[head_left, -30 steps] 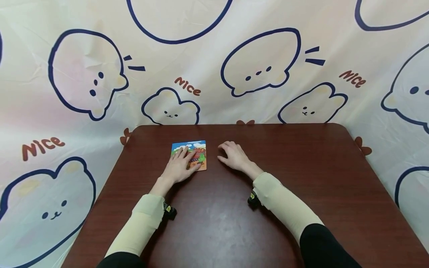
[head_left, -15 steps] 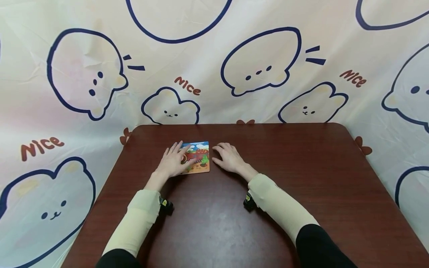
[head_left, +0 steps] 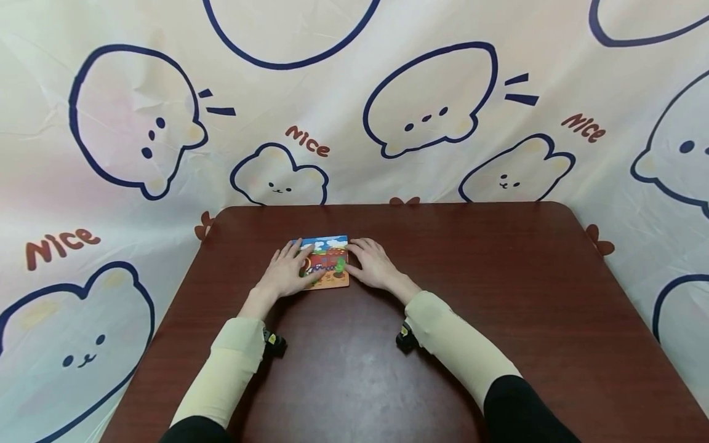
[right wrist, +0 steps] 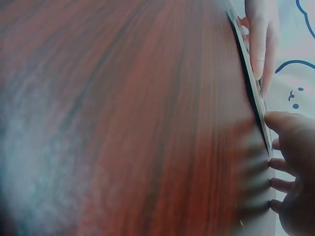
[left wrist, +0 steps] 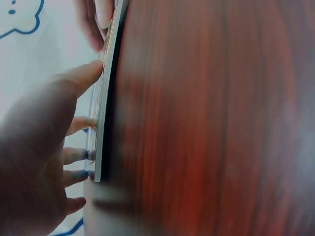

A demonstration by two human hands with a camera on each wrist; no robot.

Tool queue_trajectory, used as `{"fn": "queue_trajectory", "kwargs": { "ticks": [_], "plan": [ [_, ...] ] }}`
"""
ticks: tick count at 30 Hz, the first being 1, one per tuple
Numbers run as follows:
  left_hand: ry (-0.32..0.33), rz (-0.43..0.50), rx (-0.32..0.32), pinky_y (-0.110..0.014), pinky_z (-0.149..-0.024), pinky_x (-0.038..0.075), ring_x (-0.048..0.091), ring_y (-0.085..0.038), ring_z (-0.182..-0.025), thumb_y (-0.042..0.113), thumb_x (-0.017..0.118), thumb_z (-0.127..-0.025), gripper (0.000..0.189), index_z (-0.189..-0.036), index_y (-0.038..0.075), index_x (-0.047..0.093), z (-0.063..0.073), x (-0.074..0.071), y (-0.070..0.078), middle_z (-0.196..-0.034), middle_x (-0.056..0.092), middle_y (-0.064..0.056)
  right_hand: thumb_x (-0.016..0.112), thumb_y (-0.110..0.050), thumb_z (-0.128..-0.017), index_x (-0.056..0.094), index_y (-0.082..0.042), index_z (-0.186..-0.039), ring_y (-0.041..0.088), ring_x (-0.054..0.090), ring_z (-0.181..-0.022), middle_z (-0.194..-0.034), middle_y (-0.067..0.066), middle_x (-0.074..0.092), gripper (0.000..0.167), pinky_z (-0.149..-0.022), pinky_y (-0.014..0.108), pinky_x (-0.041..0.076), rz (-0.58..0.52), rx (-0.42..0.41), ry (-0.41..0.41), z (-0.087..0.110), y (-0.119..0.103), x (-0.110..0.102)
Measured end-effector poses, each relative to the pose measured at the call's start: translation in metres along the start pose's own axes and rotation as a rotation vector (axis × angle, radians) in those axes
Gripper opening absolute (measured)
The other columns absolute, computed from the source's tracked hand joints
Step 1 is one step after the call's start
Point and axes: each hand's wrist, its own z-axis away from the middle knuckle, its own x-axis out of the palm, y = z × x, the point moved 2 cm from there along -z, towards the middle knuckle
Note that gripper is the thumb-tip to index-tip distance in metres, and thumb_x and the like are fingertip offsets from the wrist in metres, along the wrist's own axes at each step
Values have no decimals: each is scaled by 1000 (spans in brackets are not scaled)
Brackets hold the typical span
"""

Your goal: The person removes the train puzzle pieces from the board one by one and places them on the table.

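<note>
A thin square board (head_left: 329, 261) with a bright cartoon picture lies on the brown table: blue sky and clouds above, red and green shapes, orange along the bottom. My left hand (head_left: 281, 272) is spread over its left part, fingers fairly straight. In the left wrist view the thumb and fingertips rest on the top face, just behind the pale board edge (left wrist: 104, 108). My right hand (head_left: 375, 264) is at the right side, loosely bent fingertips right at the edge. The right wrist view has that thumb at the board's corner and the other fingers low near the table.
The dark wood table (head_left: 354, 369) has rounded far corners. Behind and beside it hangs a pale cloth (head_left: 426, 178) printed with blue-outlined cartoon bears and the word "Nice". A small black wrist camera (head_left: 274, 344) is strapped under the left sleeve, another wrist camera (head_left: 407, 338) under the right.
The picture board has slid slightly right and toward me. My left hand has shifted left across it, uncovering more of the picture. My right hand has come left to the board's right edge.
</note>
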Motion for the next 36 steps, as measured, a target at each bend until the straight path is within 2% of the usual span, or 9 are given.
{"fn": "queue_trajectory", "kwargs": {
  "ticks": [4,7,18,27,36],
  "plan": [
    [34,-41,29,-70,-136,21,25,-48,-169,68,63,-103,91,-172,15,39,-1,1,12,-181,27,-26,65,-38,-112,55,-6,-161,41,37,-163,-172,20,46,60,-135,64,30,-3,-2,-8,4,4,-3],
    [44,-59,38,-68,-136,24,26,-48,-168,69,64,-101,91,-171,15,41,-2,2,19,-180,28,-26,66,-38,-111,54,-5,-161,41,37,-164,-172,21,45,61,-135,64,30,-1,-1,-8,7,7,-6],
    [34,-46,19,-66,-138,22,20,-49,-170,69,63,-102,93,-173,15,37,-2,12,36,-182,23,-26,66,-39,-111,54,-6,-161,42,37,-164,-172,22,44,61,-133,66,32,1,12,-1,18,19,-10],
    [3,-84,0,-67,-139,15,16,-46,-172,72,57,-103,93,-175,19,32,-7,18,52,-184,19,-22,67,-38,-111,57,-4,-159,45,37,-163,-171,25,44,59,-132,67,33,8,20,0,19,26,-16],
    [-9,-91,-23,-65,-140,14,15,-45,-172,76,54,-103,95,-176,22,29,-10,23,57,-185,15,-21,68,-37,-111,57,-4,-158,44,39,-161,-169,24,46,59,-131,65,35,47,44,-2,14,29,-20]
  ]
}}
